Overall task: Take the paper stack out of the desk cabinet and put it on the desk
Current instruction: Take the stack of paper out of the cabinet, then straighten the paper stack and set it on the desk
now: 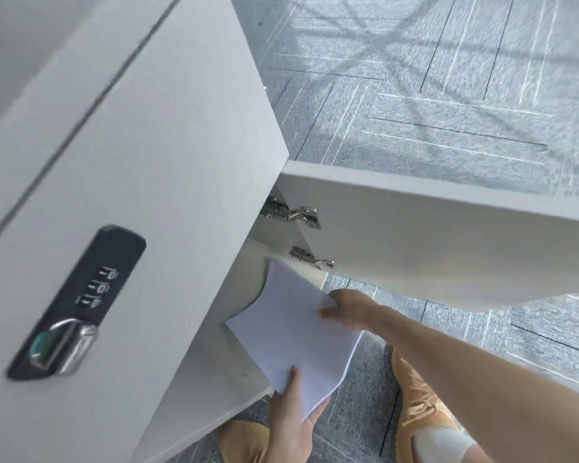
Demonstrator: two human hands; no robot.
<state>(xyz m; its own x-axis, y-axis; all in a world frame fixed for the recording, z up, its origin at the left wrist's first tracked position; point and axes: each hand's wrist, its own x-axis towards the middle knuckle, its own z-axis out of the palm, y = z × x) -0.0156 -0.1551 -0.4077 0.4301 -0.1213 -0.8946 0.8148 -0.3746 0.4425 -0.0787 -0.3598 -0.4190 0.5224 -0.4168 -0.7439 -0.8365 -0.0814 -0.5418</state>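
A white paper stack (291,332) sticks halfway out of the open desk cabinet (228,375), its far end still inside and slightly bent. My left hand (291,409) grips the stack's near edge, thumb on top and fingers underneath. My right hand (345,309) holds the stack's right edge, thumb pressed on the top sheet. The cabinet's inside beyond the paper is hidden by the front panel.
The cabinet door (432,235) stands swung open to the right on two metal hinges (295,215). A white panel with a black combination lock (77,305) fills the left. Grey carpet tiles (448,95) lie beyond. My two tan shoes (422,406) stand below the stack.
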